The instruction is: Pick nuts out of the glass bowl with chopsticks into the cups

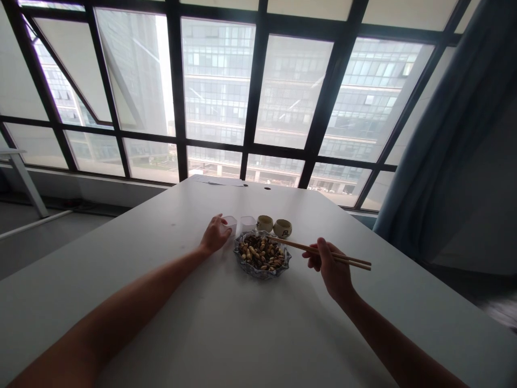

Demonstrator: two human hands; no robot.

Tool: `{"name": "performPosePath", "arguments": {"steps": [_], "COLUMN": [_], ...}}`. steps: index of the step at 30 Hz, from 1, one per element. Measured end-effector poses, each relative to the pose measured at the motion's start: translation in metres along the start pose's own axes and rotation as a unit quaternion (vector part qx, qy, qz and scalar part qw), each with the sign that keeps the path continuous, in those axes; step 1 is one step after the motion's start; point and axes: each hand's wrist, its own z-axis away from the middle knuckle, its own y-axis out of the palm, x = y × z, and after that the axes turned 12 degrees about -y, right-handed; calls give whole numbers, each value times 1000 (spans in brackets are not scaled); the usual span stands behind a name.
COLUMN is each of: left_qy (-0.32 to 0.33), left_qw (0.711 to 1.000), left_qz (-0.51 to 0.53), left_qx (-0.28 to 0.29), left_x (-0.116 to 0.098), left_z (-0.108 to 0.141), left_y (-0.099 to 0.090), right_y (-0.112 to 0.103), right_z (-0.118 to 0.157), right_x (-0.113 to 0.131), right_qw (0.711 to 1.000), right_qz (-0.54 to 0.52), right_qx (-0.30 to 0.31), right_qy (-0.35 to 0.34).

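Note:
My right hand [333, 267] is closed around a pair of wooden chopsticks [347, 260]. Their tips point left, over the far side of a scalloped glass bowl [262, 274]. Nuts in shells and dark seeds [260, 253] fill the bowl. Left of it, my left hand [215, 233] has its fingers around the near side of a small clear plastic cup [231, 223]. A second clear plastic cup [247, 223] stands just right of that one. Behind the bowl are two cream-coloured teacups, one [265, 223] beside the other [282, 228], with dark markings.
Everything stands on a long white table [242, 334]. Paper sheets [218, 181] lie at its far end, near two dark round spots. Tall windows [218, 81] rise beyond, a blue curtain [436, 129] hangs at the right, and another table's leg [29, 183] shows at the left.

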Motion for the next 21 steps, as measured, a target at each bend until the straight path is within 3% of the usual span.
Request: {"name": "performPosePath", "arguments": {"steps": [4,10,15,21], "left_qy": [39,168,157,152], "left_qw": [998,975,969,968], "left_qz": [-51,-145,-185,-191], "left_qx": [-13,27,55,57], "left_x": [-7,-23,-26,-26], "left_z": [5,14,15,15], "left_y": [-5,-16,-18,-18], "right_y": [-3,-4,-4,-6], "right_z": [6,13,10,9], "right_x": [3,12,16,16], "right_qw": [987,921,883,870], "right_qz": [104,211,231,250], "right_qx": [63,184,260,260], "right_qy": [-108,-270,-315,-337]}}
